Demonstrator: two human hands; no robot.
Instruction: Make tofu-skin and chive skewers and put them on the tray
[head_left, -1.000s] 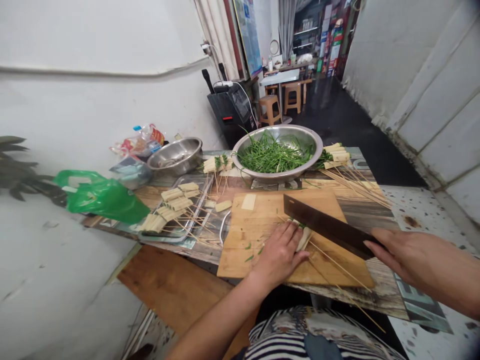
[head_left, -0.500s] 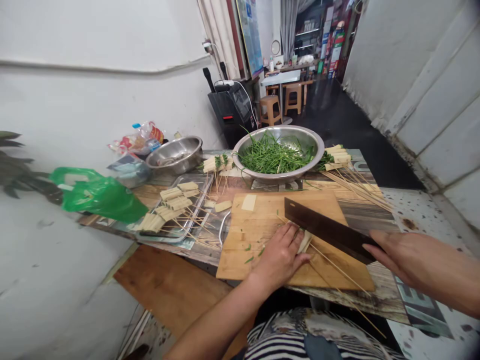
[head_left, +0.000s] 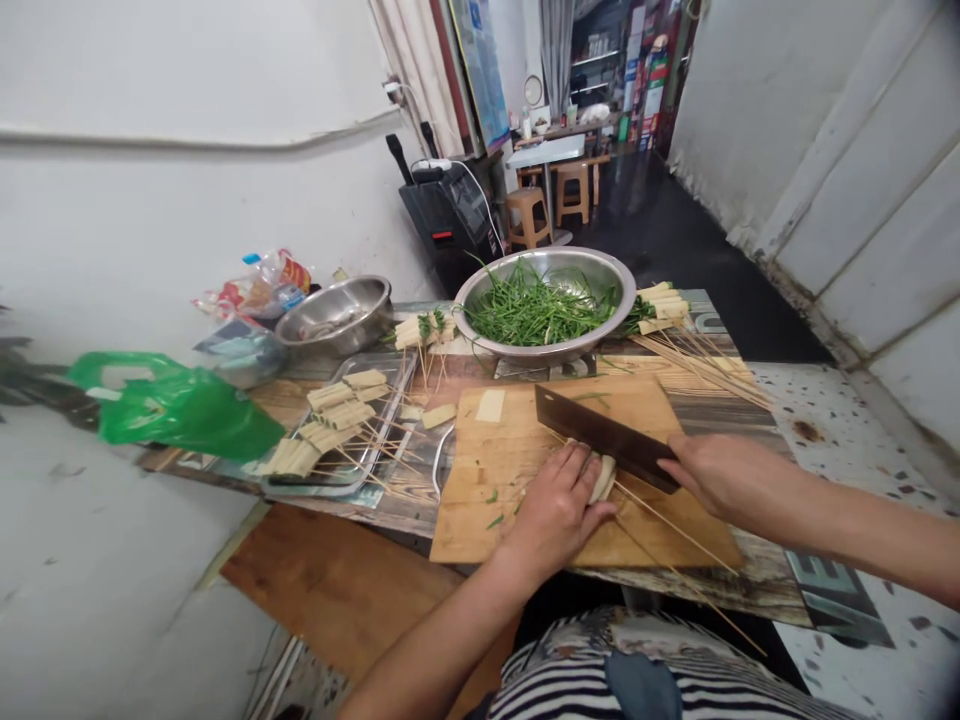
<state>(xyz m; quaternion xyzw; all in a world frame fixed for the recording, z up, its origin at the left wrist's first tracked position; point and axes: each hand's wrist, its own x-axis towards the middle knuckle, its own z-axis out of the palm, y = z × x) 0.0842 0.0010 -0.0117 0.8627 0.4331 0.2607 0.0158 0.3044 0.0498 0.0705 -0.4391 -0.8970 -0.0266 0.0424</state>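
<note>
My left hand (head_left: 559, 510) presses down on a pale tofu skin roll (head_left: 604, 478) on the wooden cutting board (head_left: 487, 470), its thumb and fingers around the near end. Two thin bamboo skewers (head_left: 675, 530) run from the roll toward the board's right front edge. In my right hand (head_left: 720, 480) is the handle of a dark cleaver (head_left: 600, 435). The blade lies just beyond the roll, close to my left fingertips; whether its edge touches the roll I cannot tell. A pale square tofu sheet (head_left: 490, 406) and green scraps lie on the board.
Behind the board stands a steel bowl (head_left: 463, 316) of green chives. More skewered rolls lie on a clear tray (head_left: 401, 385) at left and in bundles (head_left: 664, 305) by the bowl. A smaller steel bowl (head_left: 375, 300) and a green plastic bag (head_left: 172, 410) are farther left.
My right hand has brought the cleaver left and nearer the roll and my left fingers. The left hand keeps its hold. The whole view has shifted slightly.
</note>
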